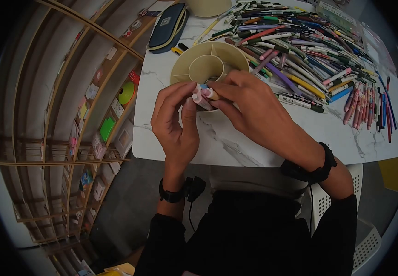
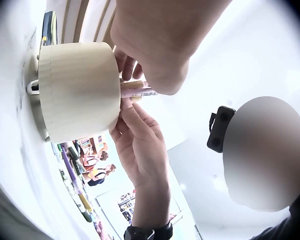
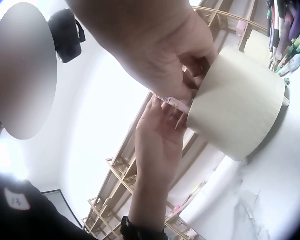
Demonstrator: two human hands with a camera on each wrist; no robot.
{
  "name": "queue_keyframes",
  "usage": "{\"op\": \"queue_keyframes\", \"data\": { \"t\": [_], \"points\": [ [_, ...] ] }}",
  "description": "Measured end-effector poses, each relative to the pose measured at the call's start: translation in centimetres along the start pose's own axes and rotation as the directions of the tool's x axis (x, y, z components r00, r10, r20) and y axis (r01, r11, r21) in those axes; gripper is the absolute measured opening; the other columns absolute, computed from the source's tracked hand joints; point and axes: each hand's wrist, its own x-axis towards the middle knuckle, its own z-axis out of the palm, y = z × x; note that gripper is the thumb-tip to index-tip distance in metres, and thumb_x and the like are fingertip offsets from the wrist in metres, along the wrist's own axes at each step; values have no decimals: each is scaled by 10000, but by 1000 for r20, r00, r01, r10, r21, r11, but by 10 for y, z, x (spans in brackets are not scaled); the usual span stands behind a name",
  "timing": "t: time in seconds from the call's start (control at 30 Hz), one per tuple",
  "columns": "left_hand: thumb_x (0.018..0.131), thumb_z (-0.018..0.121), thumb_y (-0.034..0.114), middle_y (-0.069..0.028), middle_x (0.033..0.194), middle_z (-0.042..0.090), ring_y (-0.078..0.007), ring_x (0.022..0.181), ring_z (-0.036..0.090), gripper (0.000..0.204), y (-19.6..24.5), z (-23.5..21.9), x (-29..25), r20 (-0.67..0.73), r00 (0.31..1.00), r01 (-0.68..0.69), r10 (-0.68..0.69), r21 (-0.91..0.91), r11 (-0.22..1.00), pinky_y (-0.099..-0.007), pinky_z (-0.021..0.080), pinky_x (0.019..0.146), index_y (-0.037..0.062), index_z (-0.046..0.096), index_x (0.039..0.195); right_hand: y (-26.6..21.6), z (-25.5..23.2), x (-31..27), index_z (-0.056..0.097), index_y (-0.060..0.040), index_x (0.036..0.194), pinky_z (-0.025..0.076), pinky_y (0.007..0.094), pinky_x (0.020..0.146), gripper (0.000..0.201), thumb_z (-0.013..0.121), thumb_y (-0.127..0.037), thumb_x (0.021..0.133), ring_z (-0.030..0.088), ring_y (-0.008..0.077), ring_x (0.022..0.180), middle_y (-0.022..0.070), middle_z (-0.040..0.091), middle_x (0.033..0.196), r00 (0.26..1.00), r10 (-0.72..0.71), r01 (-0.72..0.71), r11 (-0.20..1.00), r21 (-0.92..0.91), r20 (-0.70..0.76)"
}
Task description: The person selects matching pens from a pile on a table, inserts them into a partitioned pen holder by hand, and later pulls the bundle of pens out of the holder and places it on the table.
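Both hands meet over the near edge of a round cream pen holder with inner compartments on the white marble table. My left hand and my right hand together pinch a small bundle of pastel pens, pink, yellow and blue. In the left wrist view the pink pen lies level beside the holder's wall, fingers curled under it. The right wrist view shows the pen's tip between both hands next to the holder.
A large heap of mixed pens and markers covers the table's far right, with a row of pink pens beside it. A dark pencil case lies at the far left. Wooden shelving stands left of the table.
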Motion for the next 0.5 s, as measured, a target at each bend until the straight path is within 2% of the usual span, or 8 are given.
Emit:
{"op": "queue_keyframes", "data": {
  "t": [0.1, 0.17, 0.23, 0.3, 0.33, 0.4, 0.43, 0.5],
  "points": [
    [912, 620, 88, -147, 1201, 550, -198, 1032, 577, 290, -2, 0, -7, 3, 999, -42, 42, -21, 999, -319, 482, 867, -7, 599, 1186, -2, -2, 3, 662, -10, 1043, 489, 385, 644, 199, 637, -24, 846, 610, 323, 735, 144, 592, 854, 998, -3, 4, 1000, -21, 55],
    [890, 651, 105, -150, 1231, 528, -206, 1044, 570, 357, -5, 0, -10, 6, 999, -46, 46, -16, 999, -325, 479, 872, -1, 575, 1221, -2, -2, 5, 655, 0, 1028, 488, 386, 643, 191, 642, -27, 839, 605, 330, 728, 148, 591, 851, 994, 46, -47, 999, 14, 102],
    [867, 682, 123, -152, 1262, 506, -215, 1056, 563, 428, -8, 2, -12, 13, 999, -52, 53, -14, 999, -330, 477, 877, 4, 552, 1257, -1, 0, 5, 651, 5, 1014, 484, 389, 639, 183, 644, -26, 834, 603, 333, 725, 151, 591, 852, 996, 24, -26, 999, 23, 90],
    [829, 720, 116, -154, 1308, 463, -233, 1109, 543, 560, -10, 4, -14, -19, 998, -60, 63, 161, 985, -348, 476, 893, 10, 492, 1329, 0, 0, 5, 647, 10, 1000, 479, 392, 635, 174, 647, -24, 829, 600, 337, 721, 153, 592, 853, 997, 6, -9, 999, 31, 76],
    [829, 720, 116, -154, 1308, 463, -233, 1109, 543, 560, -10, 5, -13, -17, 998, -60, 64, 159, 985, -348, 476, 893, 10, 492, 1329, 1, 0, 5, 643, 11, 989, 476, 396, 631, 165, 646, -23, 828, 600, 340, 723, 155, 593, 856, 997, 4, -7, 999, 33, 72],
    [802, 749, 122, -161, 1275, 525, -267, 1165, 521, 658, -11, 5, -12, -55, 998, 26, -17, 180, 983, -368, 472, 911, 23, 449, 1379, 1, 0, 4, 640, 12, 978, 473, 400, 627, 156, 646, -22, 826, 599, 343, 724, 156, 594, 860, 998, 3, -5, 999, 35, 69],
    [802, 749, 122, -161, 1275, 525, -267, 1165, 521, 658, -10, 3, -12, -55, 998, 27, -17, 180, 983, -368, 472, 911, 23, 449, 1379, 1, -1, 4, 639, 13, 977, 474, 403, 629, 155, 647, -24, 827, 602, 343, 730, 155, 596, 862, 998, 6, -9, 999, 49, 63],
    [792, 761, 117, -163, 1204, 608, -302, 1230, 495, 685, -7, -1, -10, 10, 1000, 11, -16, 384, 923, -386, 464, 935, 29, 443, 1393, 2, -1, 4, 639, 13, 975, 474, 407, 631, 153, 648, -26, 827, 604, 344, 736, 154, 597, 864, 998, 8, -11, 998, 64, 57]
  ]
}}
